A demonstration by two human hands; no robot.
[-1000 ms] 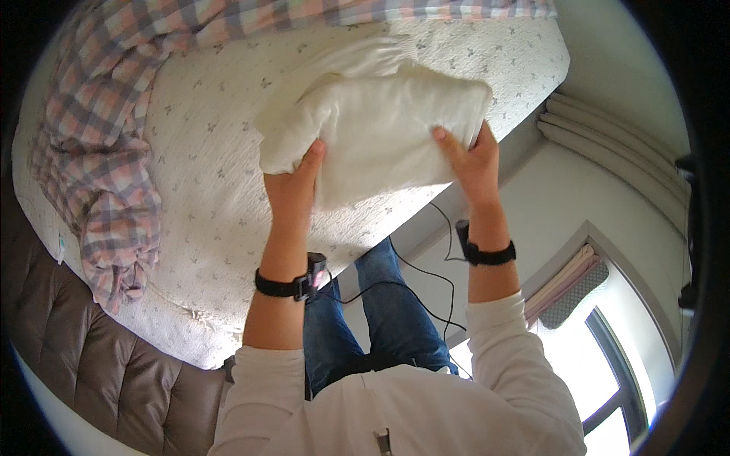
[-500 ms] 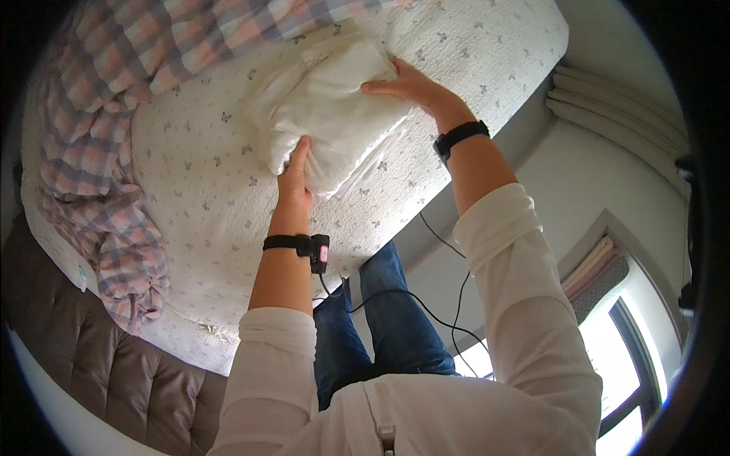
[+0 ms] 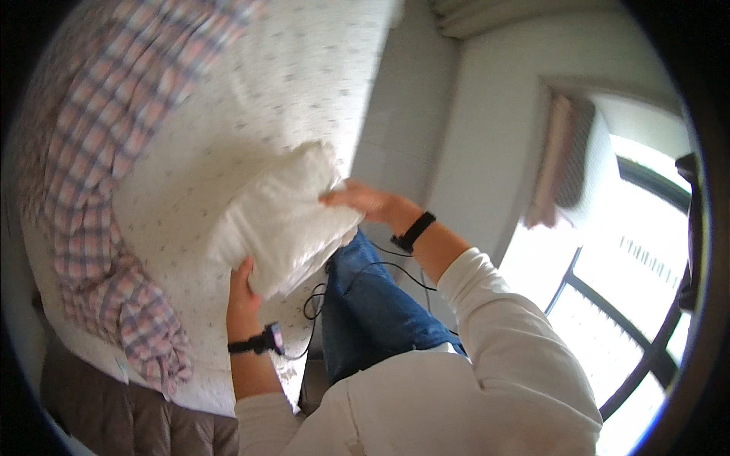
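Note:
A folded bundle of white, silky-looking cloth (image 3: 285,216) is gripped between my two hands over the near side of the bed. My left hand (image 3: 242,292) holds its lower left corner, thumb on top and the other fingers hidden underneath. At the right edge, my right hand (image 3: 369,204) pinches the bundle the same way, its fingertips partly out of sight. Layered folds show along the side facing me. Beneath lies a white quilted bed cover (image 3: 304,83) with a small grey pattern.
A plaid pink-and-grey blanket (image 3: 114,159) lies rumpled along the left of the bed. Past it stands a brown tufted headboard (image 3: 137,418). Black cables (image 3: 313,304) hang near my legs. At right are a bright window (image 3: 631,281) and a pinkish curtain (image 3: 555,159).
My hands have lifted the white cloth bundle and drawn it toward me, to the bed's near edge. The view has swung right, showing more of the window.

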